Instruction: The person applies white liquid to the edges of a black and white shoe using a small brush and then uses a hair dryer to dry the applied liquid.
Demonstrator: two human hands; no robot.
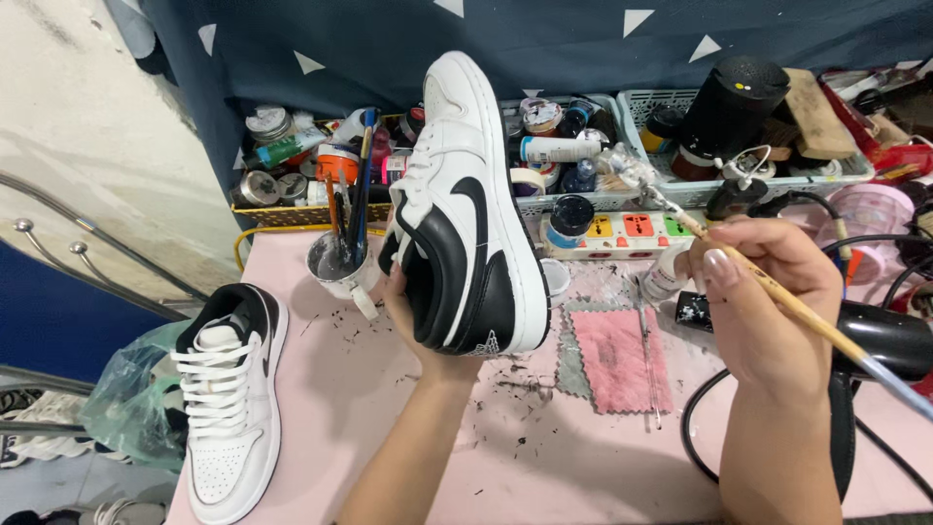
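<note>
White-and-black leather, head view: a high-top sneaker (465, 209) was held upright, toe up and heel down, above the pink table (544, 457). The person's left hand (413, 326) was clenched around the heel and ankle collar, fingers tucked inside the opening. Judged light for its bulk; the sole would be stiff, the collar padded and yielding, the smooth upper likely slick and easy to smudge (heel grip seemed the sensible hold). The right hand (768, 297) pinched a long wooden paintbrush (777, 292), bristles up toward the baskets, handle trailing past the wrist, well apart from the shoe.

Surface: the tabletop was flecked with dark specks. A matching second sneaker (233, 399) lay flat at the left edge. A pink cloth (612, 360) sat just beside the held shoe's heel, a white cup of brushes (340, 258) behind it, a black hair dryer (875, 335) and cable to the right.

Room: baskets of paint jars (583, 146) lined a dark blue curtain (340, 39); a power strip (632, 228) sat in front.
</note>
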